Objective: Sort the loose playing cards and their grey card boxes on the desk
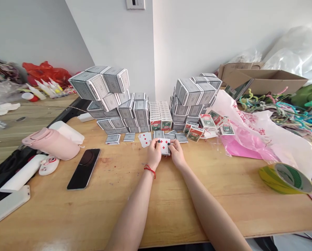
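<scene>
Between my two hands is a playing card (164, 146) with red diamonds, face up; whether more cards lie under it I cannot tell for sure. My left hand (154, 153), with a red string bracelet (150, 170) at the wrist, pinches its left edge. My right hand (176, 152) grips the right edge with the thumb on top. Just left lie loose face-up cards (145, 139). Beyond my hands are face-down cards (158, 134) and a small folded card bundle (181, 138). More card bundles (112, 139) sit at the left.
Block structures made of cards stand at left (111, 101) and right (195, 97), with stacked card boxes (160, 113) between. A phone (84, 169), pink bottle (53, 143) and mouse (48, 165) lie left. Tape roll (286, 177), plastic wrap (250, 132) and an open carton (265, 82) are right.
</scene>
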Motion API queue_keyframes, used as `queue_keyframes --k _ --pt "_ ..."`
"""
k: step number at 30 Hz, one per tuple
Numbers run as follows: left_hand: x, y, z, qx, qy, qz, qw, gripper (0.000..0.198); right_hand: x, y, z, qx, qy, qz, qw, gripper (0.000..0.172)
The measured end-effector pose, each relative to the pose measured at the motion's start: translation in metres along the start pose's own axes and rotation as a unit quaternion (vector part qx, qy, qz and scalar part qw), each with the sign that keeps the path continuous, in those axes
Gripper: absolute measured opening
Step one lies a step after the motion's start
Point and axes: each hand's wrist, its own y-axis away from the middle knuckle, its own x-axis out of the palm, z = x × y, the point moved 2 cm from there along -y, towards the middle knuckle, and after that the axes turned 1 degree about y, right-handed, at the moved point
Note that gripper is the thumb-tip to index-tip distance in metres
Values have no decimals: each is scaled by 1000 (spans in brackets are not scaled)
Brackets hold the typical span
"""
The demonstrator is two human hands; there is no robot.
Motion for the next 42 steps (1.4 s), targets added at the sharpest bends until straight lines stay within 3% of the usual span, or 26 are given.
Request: queue_keyframes --k 5,16,31,37,42 --pt "3 3 1 -23 67 4 997 19 4 4 3 20 -36 7 999 18" --pt "7 7 -5 -58 79 -24 995 7 2 1 -1 -7 4 -35 999 19" --pt "6 9 -12 -43 82 -41 995 14 1 3 6 -85 78 -48 992 14" --pt "10 14 -18 -47 31 -8 998 27 -3 0 5 -109 90 -82 987 12" --pt "12 13 -14 -33 2 -16 999 32 -4 2 7 -114 97 -77 986 10"
